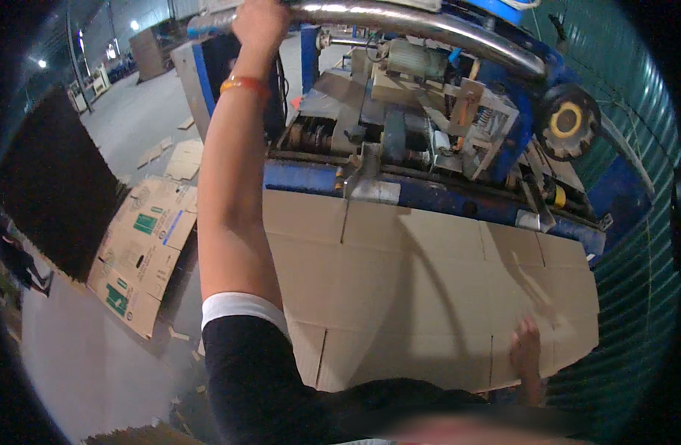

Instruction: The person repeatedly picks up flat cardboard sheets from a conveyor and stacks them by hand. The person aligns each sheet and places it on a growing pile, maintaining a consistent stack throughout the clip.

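My left arm stretches up and away, and my left hand (260, 26) is closed round a long shiny metal pipe (400, 22) across the top of the machine. Its fingertips are partly hidden. In front of me lies a large flat sheet of brown cardboard (385, 289), with creases and several slots cut into its edges. The sheet's far edge meets the blue machine frame (444, 204). My right hand (527, 347) rests on the near right part of the sheet, fingers extended, holding nothing.
Beyond the sheet are the machine's rollers, a grey motor (415, 59) and a black wheel with a yellow hub (567, 121). Printed cardboard sheets (144, 245) lie left beside a tall dark stack (55, 185). Cardboard scraps (179, 335) litter the floor. A green corrugated wall (637, 297) bounds the right.
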Motion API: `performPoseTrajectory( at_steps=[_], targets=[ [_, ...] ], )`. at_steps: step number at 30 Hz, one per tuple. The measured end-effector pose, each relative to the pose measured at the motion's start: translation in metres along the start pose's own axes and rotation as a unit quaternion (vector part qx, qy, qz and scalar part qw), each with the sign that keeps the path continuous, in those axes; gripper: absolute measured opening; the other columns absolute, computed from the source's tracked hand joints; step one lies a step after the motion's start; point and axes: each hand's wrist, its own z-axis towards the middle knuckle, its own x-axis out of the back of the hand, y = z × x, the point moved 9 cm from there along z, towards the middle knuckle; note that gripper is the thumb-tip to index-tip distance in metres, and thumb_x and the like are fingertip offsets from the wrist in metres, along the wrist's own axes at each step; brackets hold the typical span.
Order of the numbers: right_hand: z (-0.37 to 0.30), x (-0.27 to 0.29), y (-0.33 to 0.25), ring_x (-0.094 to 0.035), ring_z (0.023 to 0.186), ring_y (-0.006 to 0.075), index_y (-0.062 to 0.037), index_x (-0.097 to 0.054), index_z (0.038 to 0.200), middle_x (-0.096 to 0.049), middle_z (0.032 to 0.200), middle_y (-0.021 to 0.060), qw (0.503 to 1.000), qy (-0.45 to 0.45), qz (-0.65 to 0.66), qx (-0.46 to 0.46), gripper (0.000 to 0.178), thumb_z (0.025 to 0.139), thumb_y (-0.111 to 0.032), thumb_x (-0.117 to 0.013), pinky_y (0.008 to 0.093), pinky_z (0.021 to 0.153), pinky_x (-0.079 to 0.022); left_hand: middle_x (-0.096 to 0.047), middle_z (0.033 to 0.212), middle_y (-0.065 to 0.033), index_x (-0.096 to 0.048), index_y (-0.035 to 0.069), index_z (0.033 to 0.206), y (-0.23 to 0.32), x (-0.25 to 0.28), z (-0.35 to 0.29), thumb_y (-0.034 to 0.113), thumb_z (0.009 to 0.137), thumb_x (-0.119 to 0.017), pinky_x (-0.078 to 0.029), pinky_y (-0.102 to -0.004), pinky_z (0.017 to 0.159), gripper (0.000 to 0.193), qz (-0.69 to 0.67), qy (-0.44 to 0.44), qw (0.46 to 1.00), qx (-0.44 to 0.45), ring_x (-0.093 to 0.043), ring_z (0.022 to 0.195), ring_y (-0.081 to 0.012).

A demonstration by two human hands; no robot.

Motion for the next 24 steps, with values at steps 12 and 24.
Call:
performPoseTrajectory(
  at_steps=[12, 24],
  targets=[
    [-0.070, 0.005, 0.193, -0.051, 0.109, 0.0332, -0.0101, -0.043, 0.131, -0.049, 0.126, 0.0174, 0.871, -0.092, -0.379, -0.299, 0.043, 0.093, -0.030, -0.042, 0.0397, 0.090, -0.044, -0.058, 0.090, -0.0185, -0.018, 0.005, 0.142, -0.020, 0.122, -0.125, 0.007, 0.074, -0.055, -0.046, -0.0399, 0.079, 0.077, -0.125, -0.037, 0.974, -0.183, -0.057, 0.090, -0.0302],
    [-0.076, 0.005, 0.296, -0.053, 0.107, 0.0327, -0.0075, -0.043, 0.129, -0.050, 0.125, 0.0155, 0.905, 0.023, 0.029, -0.423, 0.044, 0.092, -0.031, -0.043, 0.0387, 0.090, -0.045, -0.035, 0.137, -0.0228, -0.017, -0.008, 0.138, -0.183, 0.303, -0.434, 0.033, 0.086, -0.051, -0.019, -0.0449, 0.107, 0.074, -0.104, -0.084, 0.944, 0.302, -0.033, 0.128, -0.0339]
  ],
)
